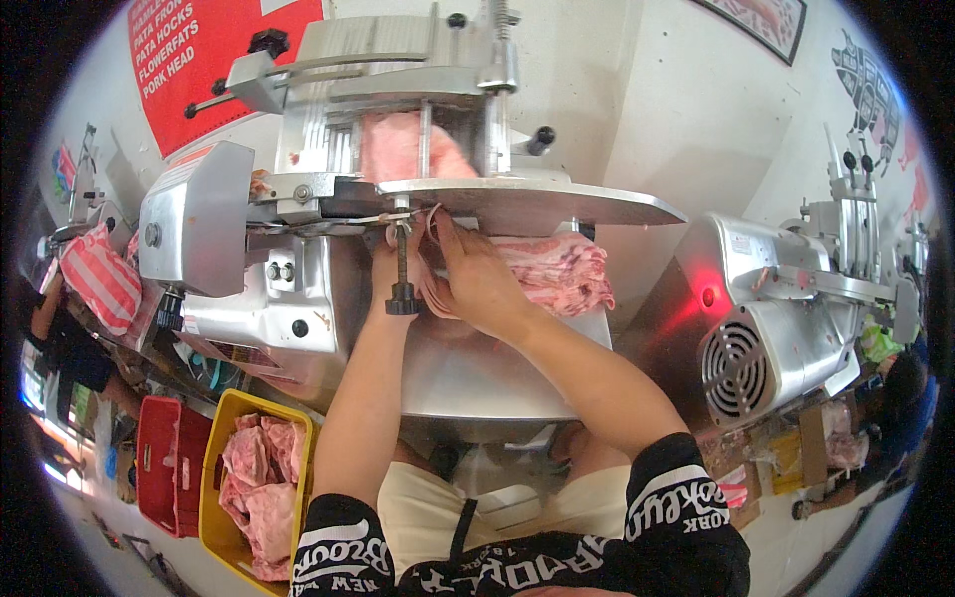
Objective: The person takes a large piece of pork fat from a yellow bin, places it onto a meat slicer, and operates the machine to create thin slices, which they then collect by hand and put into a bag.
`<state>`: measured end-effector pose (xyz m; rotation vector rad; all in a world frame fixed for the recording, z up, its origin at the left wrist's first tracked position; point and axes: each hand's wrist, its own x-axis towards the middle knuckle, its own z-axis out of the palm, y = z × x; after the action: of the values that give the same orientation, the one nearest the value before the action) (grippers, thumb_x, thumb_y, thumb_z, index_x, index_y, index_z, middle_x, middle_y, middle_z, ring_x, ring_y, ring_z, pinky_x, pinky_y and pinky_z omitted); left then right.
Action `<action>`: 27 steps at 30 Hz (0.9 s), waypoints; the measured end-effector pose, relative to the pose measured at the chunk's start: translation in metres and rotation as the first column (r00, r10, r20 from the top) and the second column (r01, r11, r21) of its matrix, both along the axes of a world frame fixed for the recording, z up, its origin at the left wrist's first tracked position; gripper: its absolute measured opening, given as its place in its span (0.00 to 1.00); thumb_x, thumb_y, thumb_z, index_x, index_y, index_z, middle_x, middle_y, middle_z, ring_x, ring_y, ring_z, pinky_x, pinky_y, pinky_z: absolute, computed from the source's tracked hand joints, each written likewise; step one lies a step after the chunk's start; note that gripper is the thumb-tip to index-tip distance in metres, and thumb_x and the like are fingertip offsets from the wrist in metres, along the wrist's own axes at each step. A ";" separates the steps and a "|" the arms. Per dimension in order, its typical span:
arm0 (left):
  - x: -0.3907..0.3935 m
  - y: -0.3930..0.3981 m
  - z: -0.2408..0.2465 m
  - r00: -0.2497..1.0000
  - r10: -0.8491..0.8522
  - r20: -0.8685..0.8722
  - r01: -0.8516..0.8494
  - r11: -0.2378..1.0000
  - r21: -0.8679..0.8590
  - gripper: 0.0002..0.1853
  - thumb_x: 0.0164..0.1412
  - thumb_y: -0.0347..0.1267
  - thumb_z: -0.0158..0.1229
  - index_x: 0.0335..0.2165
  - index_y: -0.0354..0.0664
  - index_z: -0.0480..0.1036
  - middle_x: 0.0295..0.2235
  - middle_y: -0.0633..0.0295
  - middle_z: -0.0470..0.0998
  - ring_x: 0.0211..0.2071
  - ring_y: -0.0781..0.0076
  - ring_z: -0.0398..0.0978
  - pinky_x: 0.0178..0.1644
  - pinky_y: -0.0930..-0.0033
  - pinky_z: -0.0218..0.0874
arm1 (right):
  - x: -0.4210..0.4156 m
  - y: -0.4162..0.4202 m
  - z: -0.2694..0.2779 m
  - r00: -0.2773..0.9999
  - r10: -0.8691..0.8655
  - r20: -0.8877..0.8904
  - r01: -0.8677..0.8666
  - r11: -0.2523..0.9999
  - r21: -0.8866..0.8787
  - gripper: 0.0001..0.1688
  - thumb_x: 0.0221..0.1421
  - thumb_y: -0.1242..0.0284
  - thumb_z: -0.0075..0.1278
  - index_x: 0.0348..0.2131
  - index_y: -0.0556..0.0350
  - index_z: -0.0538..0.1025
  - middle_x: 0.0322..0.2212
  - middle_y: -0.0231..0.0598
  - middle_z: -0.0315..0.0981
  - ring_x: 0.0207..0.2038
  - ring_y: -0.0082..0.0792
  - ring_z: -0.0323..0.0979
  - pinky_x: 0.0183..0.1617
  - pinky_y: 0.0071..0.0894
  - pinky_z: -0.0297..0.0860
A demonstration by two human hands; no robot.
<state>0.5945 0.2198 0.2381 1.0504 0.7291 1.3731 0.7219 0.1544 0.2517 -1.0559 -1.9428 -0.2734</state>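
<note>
Both my hands are under the guard plate [567,201] of a metal meat slicer. A few thin, folded meat slices [433,291] are between them. My right hand [481,276] holds these slices, its fingertips up by the plate's lower edge. My left hand [385,272] is beside them, partly hidden by a threaded rod with a black knob [403,300]. Close to my right hand, a neat stack of sliced, streaky meat [559,272] lies on the steel tray [485,384]. Beyond the plate, a pale pink slab of meat [392,145] rests in the slicer's carriage [313,142], which looks blurred.
At lower left, a yellow crate [211,485] of raw meat chunks [261,500] stands beside a red crate [158,466]. Another slicer [776,313] stands to the right. A striped bag [101,277] lies far left, near a person's arm [46,306].
</note>
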 end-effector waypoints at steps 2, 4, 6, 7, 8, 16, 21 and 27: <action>0.001 -0.003 0.003 1.000 -0.007 0.003 0.007 1.000 0.018 0.17 0.66 0.38 0.55 0.50 0.43 0.69 0.48 0.62 0.73 0.52 0.68 0.68 0.60 0.64 0.56 | 0.000 -0.002 -0.001 0.999 -0.031 0.013 0.031 0.999 -0.024 0.39 0.58 0.63 0.50 0.58 0.76 0.58 0.44 0.70 0.70 0.46 0.64 0.71 0.53 0.52 0.68; 0.002 -0.007 0.006 1.000 -0.011 -0.021 0.013 0.997 0.074 0.18 0.66 0.38 0.55 0.51 0.42 0.69 0.49 0.62 0.72 0.53 0.68 0.67 0.60 0.64 0.56 | 0.000 -0.002 -0.002 0.998 -0.054 0.028 0.055 0.997 -0.046 0.38 0.56 0.65 0.50 0.58 0.74 0.59 0.46 0.69 0.69 0.47 0.62 0.71 0.53 0.52 0.68; 0.005 -0.013 0.010 0.997 -0.032 -0.075 0.039 0.994 0.098 0.19 0.66 0.38 0.55 0.51 0.42 0.69 0.48 0.62 0.73 0.53 0.67 0.68 0.60 0.64 0.57 | -0.001 -0.001 -0.005 0.997 -0.067 0.043 0.070 0.995 -0.070 0.37 0.53 0.70 0.52 0.57 0.70 0.61 0.50 0.65 0.68 0.50 0.57 0.71 0.55 0.50 0.67; 0.005 -0.015 0.012 0.994 -0.041 -0.101 0.052 0.993 0.109 0.19 0.66 0.38 0.55 0.51 0.41 0.69 0.47 0.62 0.73 0.53 0.67 0.68 0.59 0.64 0.57 | -0.001 -0.002 -0.004 0.992 -0.087 0.093 0.098 0.987 -0.131 0.35 0.53 0.70 0.51 0.56 0.70 0.62 0.49 0.63 0.68 0.50 0.56 0.71 0.54 0.50 0.68; 0.004 -0.010 0.007 0.991 -0.015 -0.130 0.035 0.987 0.156 0.19 0.66 0.38 0.55 0.52 0.41 0.69 0.47 0.63 0.73 0.53 0.67 0.69 0.59 0.64 0.58 | 0.001 -0.004 -0.003 0.984 -0.103 0.143 0.129 0.973 -0.190 0.33 0.54 0.71 0.50 0.56 0.69 0.62 0.49 0.61 0.69 0.50 0.55 0.71 0.53 0.49 0.68; -0.010 0.011 -0.014 0.998 0.066 -0.001 -0.066 0.997 -0.034 0.14 0.62 0.37 0.58 0.43 0.40 0.74 0.39 0.64 0.76 0.41 0.70 0.73 0.46 0.69 0.64 | 0.005 -0.029 0.004 0.908 0.038 0.418 0.135 0.917 -0.376 0.16 0.52 0.70 0.51 0.40 0.60 0.78 0.46 0.42 0.71 0.48 0.45 0.73 0.55 0.49 0.67; -0.006 0.009 -0.011 0.989 0.143 0.041 -0.137 0.983 -0.121 0.10 0.62 0.34 0.55 0.37 0.39 0.74 0.29 0.63 0.75 0.28 0.73 0.72 0.32 0.70 0.62 | 0.016 -0.021 -0.003 0.843 0.064 0.534 0.143 0.930 -0.337 0.18 0.51 0.66 0.53 0.40 0.58 0.78 0.47 0.43 0.72 0.51 0.46 0.71 0.61 0.51 0.61; -0.007 0.029 -0.027 0.986 0.097 0.138 -0.097 0.995 -0.007 0.11 0.63 0.33 0.55 0.42 0.39 0.74 0.39 0.60 0.78 0.41 0.65 0.74 0.47 0.63 0.65 | 0.003 -0.015 0.010 0.998 -0.007 0.057 0.015 0.988 -0.155 0.42 0.49 0.68 0.56 0.59 0.73 0.60 0.51 0.64 0.67 0.54 0.59 0.67 0.61 0.51 0.62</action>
<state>0.5873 0.2484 0.2107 0.9196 0.6852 1.5138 0.7249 0.1397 0.2618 -1.1710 -2.0352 -0.1608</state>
